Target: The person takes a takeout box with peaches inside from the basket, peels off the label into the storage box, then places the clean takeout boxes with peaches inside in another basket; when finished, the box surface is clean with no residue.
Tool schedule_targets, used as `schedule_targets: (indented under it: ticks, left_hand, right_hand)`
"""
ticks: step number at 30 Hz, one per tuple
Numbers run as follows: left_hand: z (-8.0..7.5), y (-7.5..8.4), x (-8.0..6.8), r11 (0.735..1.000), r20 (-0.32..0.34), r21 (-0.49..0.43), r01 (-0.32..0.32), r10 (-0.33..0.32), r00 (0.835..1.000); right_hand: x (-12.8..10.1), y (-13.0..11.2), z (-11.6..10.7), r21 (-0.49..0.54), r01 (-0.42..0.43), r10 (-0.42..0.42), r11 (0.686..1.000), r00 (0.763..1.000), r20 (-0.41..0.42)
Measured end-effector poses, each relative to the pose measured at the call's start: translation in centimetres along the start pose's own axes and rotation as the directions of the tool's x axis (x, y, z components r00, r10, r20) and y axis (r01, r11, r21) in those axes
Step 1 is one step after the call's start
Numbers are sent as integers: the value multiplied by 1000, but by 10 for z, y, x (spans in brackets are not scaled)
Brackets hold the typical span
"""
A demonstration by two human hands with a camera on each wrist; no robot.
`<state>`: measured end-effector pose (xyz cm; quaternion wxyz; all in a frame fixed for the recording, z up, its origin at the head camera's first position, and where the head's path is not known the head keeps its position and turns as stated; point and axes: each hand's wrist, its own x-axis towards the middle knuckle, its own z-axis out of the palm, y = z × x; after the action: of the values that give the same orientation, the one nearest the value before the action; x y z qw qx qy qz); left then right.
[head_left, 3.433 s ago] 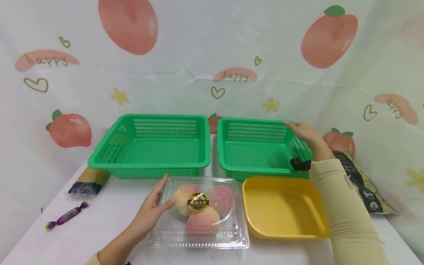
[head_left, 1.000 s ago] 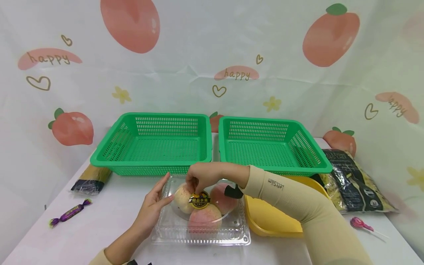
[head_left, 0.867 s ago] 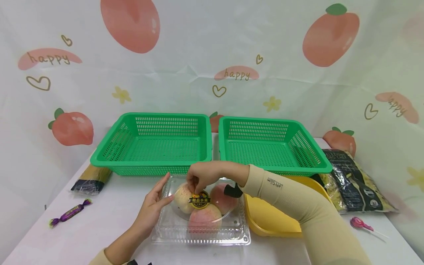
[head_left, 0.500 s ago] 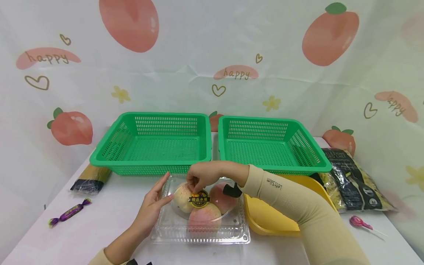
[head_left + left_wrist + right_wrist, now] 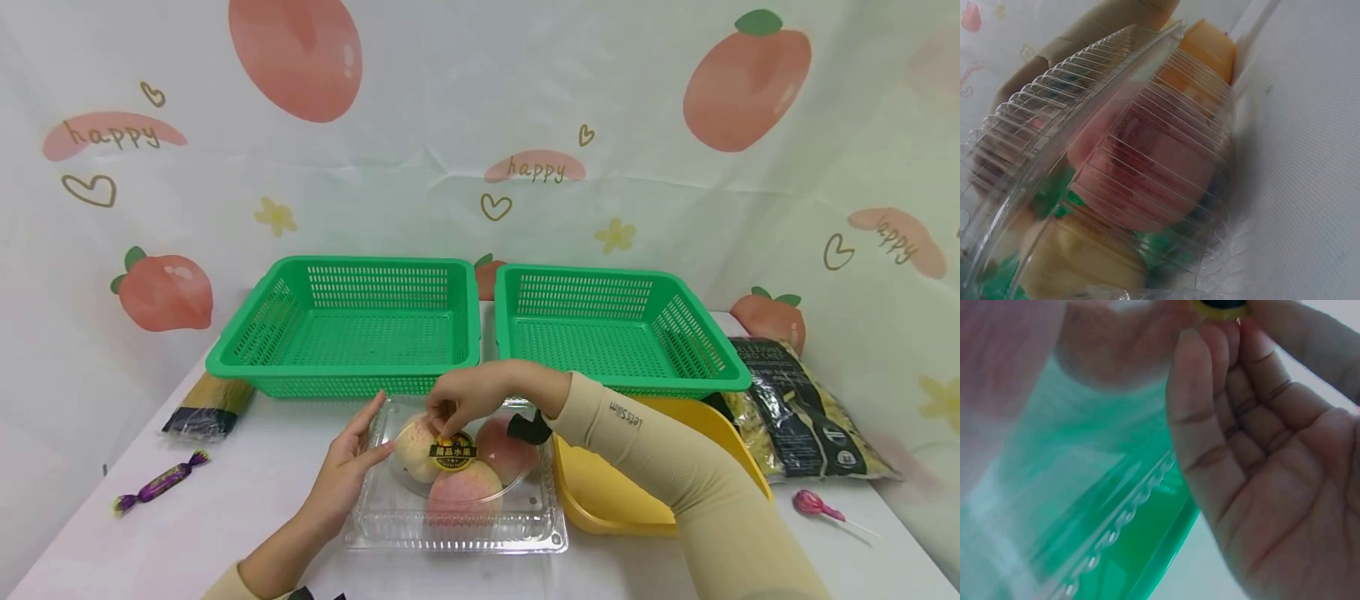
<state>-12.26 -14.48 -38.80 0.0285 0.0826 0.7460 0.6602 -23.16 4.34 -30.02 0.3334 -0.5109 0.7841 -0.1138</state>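
Right hand (image 5: 468,398) pinching the one sticker (image 5: 452,451) on one clear box (image 5: 454,525). Three peaches (image 5: 462,490) beneath. Left hand (image 5: 347,472) flat against the box's left side; two green baskets (image 5: 345,327) beyond.

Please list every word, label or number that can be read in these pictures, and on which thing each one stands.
"happy": on the backdrop, several times.
"LetsSlim": on the right sleeve.
Sticker on the clear box: Chinese characters, too small to read.
Dark bag: print too blurred to read.
Candy: no readable text.

Right hand (image 5: 467,398) hides sticker (image 5: 453,451) top edge
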Motion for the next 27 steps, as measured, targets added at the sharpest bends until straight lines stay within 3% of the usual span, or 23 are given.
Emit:
schedule_targets:
  ticks: [15,27]
  left_hand:
    - [1,-1,0,1000,0,-10,-6,6,1000]
    - [0,-2,0,1000,-2,-5,-17,17,1000]
  right_hand:
    - [-14,11,-1,190,64,-69,980,997,18]
    - [-15,7,4,86,24,-23,996,1000,-16]
